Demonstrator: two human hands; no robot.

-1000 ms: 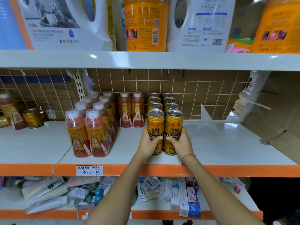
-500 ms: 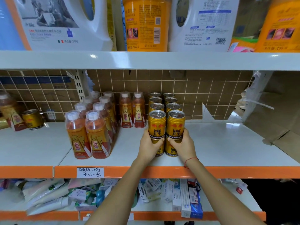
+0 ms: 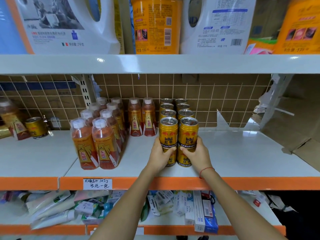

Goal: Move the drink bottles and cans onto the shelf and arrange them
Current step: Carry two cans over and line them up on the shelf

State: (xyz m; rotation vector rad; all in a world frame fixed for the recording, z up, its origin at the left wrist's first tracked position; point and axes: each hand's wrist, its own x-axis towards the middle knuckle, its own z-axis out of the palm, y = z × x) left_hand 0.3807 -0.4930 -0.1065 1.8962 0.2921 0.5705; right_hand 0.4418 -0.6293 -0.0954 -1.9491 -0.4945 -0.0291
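**Two gold cans held on top of the front pair**

The left hand [image 3: 158,155] grips the upper left can [image 3: 168,131], and the right hand [image 3: 196,155] grips the upper right can [image 3: 188,131]. Both cans stand upright on two lower cans [image 3: 184,161] near the front of the white shelf [image 3: 242,153]. More cans run behind toward the far wall. Orange bottles [image 3: 102,144] stand to the left.
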